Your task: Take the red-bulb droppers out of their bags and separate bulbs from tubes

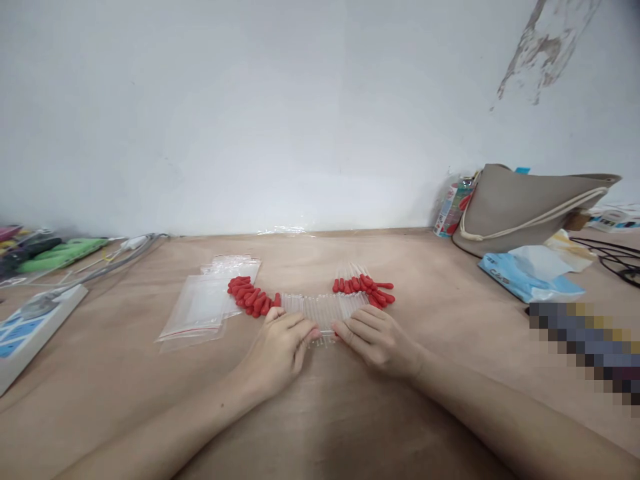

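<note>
A row of clear glass dropper tubes (324, 308) lies on the brown table (320, 413) in front of me. Red rubber bulbs (251, 297) are heaped at its left end, and more red-bulbed droppers (367, 289) fan out at its right end. My left hand (283, 347) and my right hand (377, 340) rest side by side at the near edge of the tubes. Both hands' fingers are curled, with the fingertips pinching the near ends of the tubes. Small clear zip bags (203, 309) lie stacked to the left of the bulbs.
A grey-beige handbag (525, 207) lies at the back right, with a bottle (447, 210) behind it and a blue packet (530, 277) in front. A white power strip (30, 330) and green items (60, 253) sit at the left. A white wall rises behind the table.
</note>
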Demonstrator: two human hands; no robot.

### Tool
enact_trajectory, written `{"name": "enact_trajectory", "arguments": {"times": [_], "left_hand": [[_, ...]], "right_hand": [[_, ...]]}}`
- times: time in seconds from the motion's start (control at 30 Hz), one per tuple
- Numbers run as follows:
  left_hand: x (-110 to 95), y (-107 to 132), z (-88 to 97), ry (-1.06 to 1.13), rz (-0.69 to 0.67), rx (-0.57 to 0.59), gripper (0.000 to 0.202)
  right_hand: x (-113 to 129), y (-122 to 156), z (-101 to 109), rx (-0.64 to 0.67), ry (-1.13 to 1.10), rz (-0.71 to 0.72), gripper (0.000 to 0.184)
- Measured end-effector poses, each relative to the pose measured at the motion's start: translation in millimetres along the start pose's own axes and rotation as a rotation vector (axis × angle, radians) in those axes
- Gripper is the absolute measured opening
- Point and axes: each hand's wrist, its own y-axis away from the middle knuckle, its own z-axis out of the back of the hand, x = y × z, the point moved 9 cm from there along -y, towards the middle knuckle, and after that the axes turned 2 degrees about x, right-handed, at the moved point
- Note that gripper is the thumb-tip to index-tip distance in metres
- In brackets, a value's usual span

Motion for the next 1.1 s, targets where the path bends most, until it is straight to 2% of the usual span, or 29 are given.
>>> {"name": "enact_trajectory", "arguments": {"times": [0.2, 0.3, 0.37, 0.43, 0.5, 0.6, 0.7, 0.83, 0.9, 1.0, 1.1], "left_hand": [[8.2, 3.3, -5.9, 0.291, 0.158, 0.107, 0.029], [20.3, 7.7, -7.6, 0.363, 0.242, 0.125, 0.031], [35.4, 10.9, -6.3, 0.339, 0.344, 0.125, 0.034], [46.3, 11.6, -3.6, 0.289, 0.396, 0.114, 0.034], [47.1, 7.7, -0.7, 0.241, 0.345, 0.077, 0.029], [40.8, 1.5, 0.4, 0.165, 0.212, -0.030, 0.030], [36.4, 0.0, -2.6, 0.102, 0.120, -0.140, 0.032], [33.9, 0.7, -7.3, 0.082, 0.042, -0.206, 0.022], [32.1, 1.1, -10.4, 0.069, 0.006, -0.191, 0.018], [27.5, 1.5, -16.7, 0.053, -0.043, -0.132, 0.018], [24.6, 1.0, -21.5, 0.068, -0.041, -0.074, 0.017]], "right_hand": [[6.8, 5.2, 11.6, -0.040, 0.115, 0.198, 0.021], [-10.1, 12.4, 16.1, -0.063, 0.103, 0.172, 0.022], [-43.6, 19.7, 17.1, -0.078, 0.066, -0.009, 0.021], [-96.3, 36.3, 15.8, -0.104, 0.000, -0.360, 0.018], [-148.5, 66.6, 6.7, -0.105, -0.117, -0.763, 0.023], [-189.1, 109.3, -20.5, 0.050, -0.285, -1.162, 0.025], [-195.0, 136.8, -44.1, 0.196, -0.511, -1.377, 0.024], [-185.0, 141.7, -57.6, 0.244, -0.743, -1.384, 0.018], [-180.0, 140.8, -63.1, 0.268, -0.839, -1.365, 0.022], [-176.2, 140.1, -67.1, 0.314, -0.868, -1.355, 0.031], [-171.4, 137.0, -69.9, 0.334, -0.906, -1.353, 0.034]]}}
